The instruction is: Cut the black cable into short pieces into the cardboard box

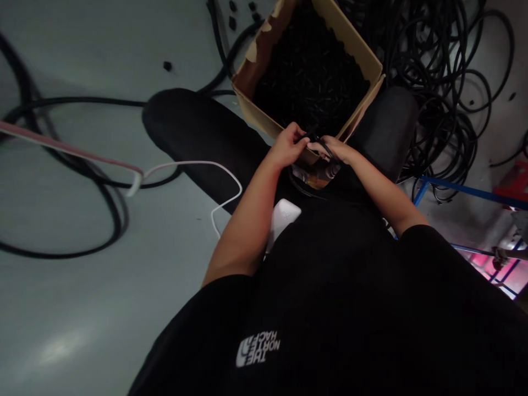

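Observation:
Near the close edge of an open cardboard box (254,113), both my hands are together. My left hand (289,146) is closed, its thumb and fingers pinching a small black piece (310,132) whose exact kind is too dark to make out. Just to its right, my right hand (333,147) is closed around a thin black cable (329,150), which curves down towards my lap. The fingertips of the two hands almost meet. A heap of small black tube-like pieces (309,71) fills the box, which stands between my legs.
Tangled black cables (437,60) lie on the floor at the right. A thicker black cable (61,256) loops at the left. A white power bank (286,212) with a white cord (214,163) rests at my lap. A blue frame (474,190) stands at the right.

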`<state>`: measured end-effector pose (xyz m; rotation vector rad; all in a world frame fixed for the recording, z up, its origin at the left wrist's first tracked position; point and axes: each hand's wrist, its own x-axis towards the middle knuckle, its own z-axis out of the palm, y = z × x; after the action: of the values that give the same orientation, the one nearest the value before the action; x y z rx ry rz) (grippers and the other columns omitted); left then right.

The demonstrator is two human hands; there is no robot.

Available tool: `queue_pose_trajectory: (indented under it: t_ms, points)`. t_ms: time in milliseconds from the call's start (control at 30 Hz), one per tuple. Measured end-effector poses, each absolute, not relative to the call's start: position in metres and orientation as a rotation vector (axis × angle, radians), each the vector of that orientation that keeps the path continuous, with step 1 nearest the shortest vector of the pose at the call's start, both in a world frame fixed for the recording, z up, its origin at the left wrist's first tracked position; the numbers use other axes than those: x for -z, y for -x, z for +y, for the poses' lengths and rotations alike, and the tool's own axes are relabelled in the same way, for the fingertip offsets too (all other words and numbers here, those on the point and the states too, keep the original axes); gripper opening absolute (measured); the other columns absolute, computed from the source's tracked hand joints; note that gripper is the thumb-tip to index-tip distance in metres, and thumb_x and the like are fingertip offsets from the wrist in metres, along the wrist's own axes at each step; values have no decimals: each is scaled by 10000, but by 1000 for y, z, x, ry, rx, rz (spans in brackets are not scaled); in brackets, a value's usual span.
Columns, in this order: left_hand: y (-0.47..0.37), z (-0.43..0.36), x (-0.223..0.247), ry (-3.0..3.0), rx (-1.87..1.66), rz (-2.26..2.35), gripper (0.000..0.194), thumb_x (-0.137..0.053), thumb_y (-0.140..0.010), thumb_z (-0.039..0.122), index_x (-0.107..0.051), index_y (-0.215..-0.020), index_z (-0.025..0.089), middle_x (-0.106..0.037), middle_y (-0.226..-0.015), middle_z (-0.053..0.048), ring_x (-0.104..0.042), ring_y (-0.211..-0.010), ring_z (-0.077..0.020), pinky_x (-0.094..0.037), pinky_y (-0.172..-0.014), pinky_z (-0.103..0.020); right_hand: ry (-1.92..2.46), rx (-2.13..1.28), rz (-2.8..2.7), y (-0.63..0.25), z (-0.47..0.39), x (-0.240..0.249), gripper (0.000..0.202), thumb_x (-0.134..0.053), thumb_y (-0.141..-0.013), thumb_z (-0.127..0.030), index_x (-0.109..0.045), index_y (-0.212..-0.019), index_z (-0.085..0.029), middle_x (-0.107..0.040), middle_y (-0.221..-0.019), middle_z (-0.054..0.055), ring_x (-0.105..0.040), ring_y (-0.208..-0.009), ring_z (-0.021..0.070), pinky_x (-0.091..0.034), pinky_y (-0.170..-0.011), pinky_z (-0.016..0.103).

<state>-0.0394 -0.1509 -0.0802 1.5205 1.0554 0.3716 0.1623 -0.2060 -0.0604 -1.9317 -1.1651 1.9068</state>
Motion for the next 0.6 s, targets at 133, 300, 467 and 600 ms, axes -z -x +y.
queue_pose_trajectory:
  t_ms: [133,300,467,600]
  points:
    - [42,-150,82,-1534,-386,1098,682,-774,-1094,919,-729,-1257,258,-782,-1069,-127,-824,-1152,-400,-708,-1080,-624,2117,-1734,-1208,-162,-205,62,458,-878,-1022,-582,-633,-850,-235,-592,-698,-8,-639,-722,194,-522,-672,286]
    - [48,-152,97,-1513,-392,1146,651,-788,-1117,865,-738,-1307,245,-760,-1041,-117,-815,-1177,-401,-676,-1162,-658,2172,-1670,-1294,-164,-204,65,286,-801,-973,-391,-661,-802,-210,-599,-670,13,-672,-727,206,-506,-659,287]
    - [51,-152,98,-1522,-402,1139,671,-768,-1115,887,-732,-1319,249,-784,-1076,-125,-809,-1204,-395,-675,-1182,-629,2150,-1643,-1324,-167,-207,66,180,-801,-918,-305,-698,-828,-189,-681,-704,66,-706,-738,239,-582,-681,312]
    - [51,-152,98,-1522,-393,1163,720,-749,-1096,940,-710,-1298,250,-789,-1146,-151,-803,-1227,-408,-678,-1176,-646,2143,-1683,-1298,-168,-210,71,173,-827,-896,-283,-696,-819,-201,-723,-718,90,-717,-705,256,-631,-691,348]
